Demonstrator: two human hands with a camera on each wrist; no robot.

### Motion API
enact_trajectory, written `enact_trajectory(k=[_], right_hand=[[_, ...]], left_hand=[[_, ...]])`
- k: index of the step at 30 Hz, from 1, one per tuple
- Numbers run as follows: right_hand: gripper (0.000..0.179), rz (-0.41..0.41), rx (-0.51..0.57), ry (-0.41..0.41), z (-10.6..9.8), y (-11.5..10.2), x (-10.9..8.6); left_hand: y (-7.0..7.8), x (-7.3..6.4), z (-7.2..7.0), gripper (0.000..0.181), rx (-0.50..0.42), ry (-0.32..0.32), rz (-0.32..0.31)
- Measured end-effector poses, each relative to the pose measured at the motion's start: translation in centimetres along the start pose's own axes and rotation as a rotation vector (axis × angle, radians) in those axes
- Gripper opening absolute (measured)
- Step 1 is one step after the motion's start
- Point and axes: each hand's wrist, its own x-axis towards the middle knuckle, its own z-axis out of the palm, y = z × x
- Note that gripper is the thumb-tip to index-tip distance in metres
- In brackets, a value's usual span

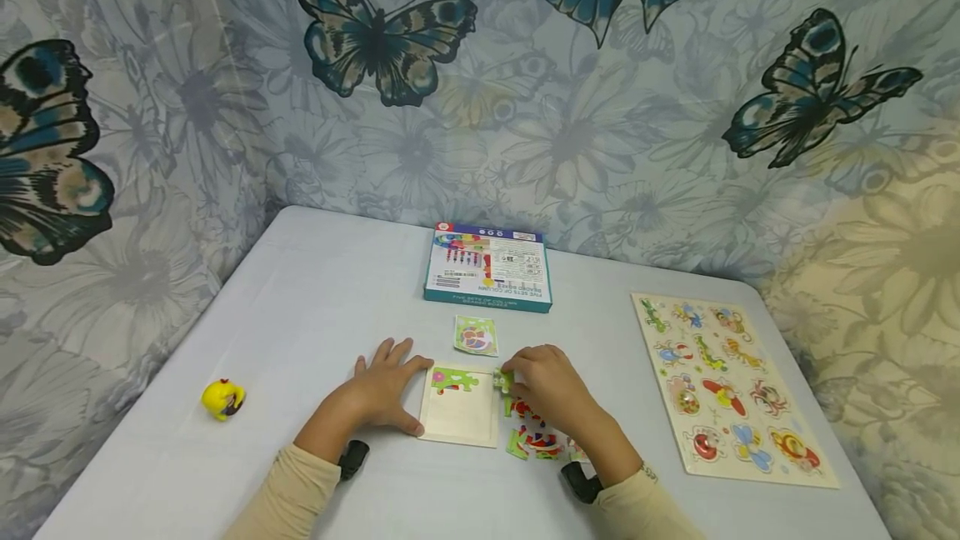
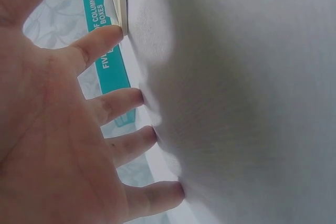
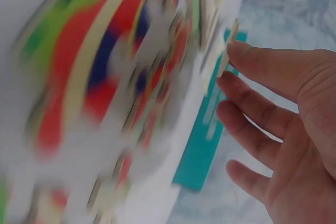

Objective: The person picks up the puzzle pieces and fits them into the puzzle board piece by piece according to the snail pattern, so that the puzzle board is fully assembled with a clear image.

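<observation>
1. Puzzle tray (image 1: 457,423): pale, square, shallow. Flat on the white table (image 1: 337,290) between both hands, a spot presumably chosen for easy reach.
2. Placed section (image 1: 455,379): green with a pink flower, some red below. Lies in the tray's upper left; piece count too small to tell.
3. Left hand (image 1: 386,390): fingers spread, nearly straight, gripping nothing. Thumb and index finger touch the tray's left side, likely to steady it; the other fingertips meet the table.
4. Right hand (image 1: 555,386): pinches a green piece (image 1: 503,382) between thumb and index finger, at the tray's upper right corner. A fingertip hold probably suits so thin an item. The right wrist view is blurred and shows it edge-on, so its outline is uncertain.
5. Loose pieces (image 1: 542,443): red and green, right of the tray, seemingly laid within the right hand's reach.
6. Picture card (image 1: 476,336): just beyond the tray, perhaps for reference.
7. Box (image 1: 487,269), beyond the card; animal board (image 1: 727,467), far right; yellow toy (image 1: 222,399), far left. Apparently set aside for working room.
</observation>
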Motion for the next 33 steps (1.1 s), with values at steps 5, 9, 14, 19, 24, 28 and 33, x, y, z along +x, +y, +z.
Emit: enact_trajectory(k=[5, 9, 14, 19, 24, 28, 33], right_hand=[[0.023, -0.076, -0.013, -0.020, 0.7, -1.3, 0.8], [0.020, -0.078, -0.019, -0.043, 1.1, -1.7, 1.2], [0.021, -0.056, -0.026, -0.047, 1.4, -1.9, 1.4], [0.023, -0.054, -0.041, -0.032, 1.5, -2.1, 1.5], [0.023, -0.052, -0.057, -0.028, 1.6, -2.3, 1.6], [0.023, -0.046, -0.061, -0.027, 1.6, -2.4, 1.6], [0.020, -0.059, -0.037, -0.021, 1.6, -2.1, 1.2]], left_hand=[[0.0, 0.1, 0.1, 0.092, 0.004, -0.006, 0.003], [0.1, 0.1, 0.1, 0.093, 0.006, -0.011, -0.002], [0.0, 0.1, 0.0, 0.093, 0.011, -0.020, -0.004], [0.0, 0.1, -0.1, 0.092, 0.005, -0.019, -0.002], [-0.1, 0.0, -0.1, 0.092, -0.002, -0.018, -0.002], [0.1, -0.1, -0.2, 0.092, -0.003, -0.016, -0.005], [0.2, -0.1, -0.3, 0.092, -0.003, -0.020, -0.009]])
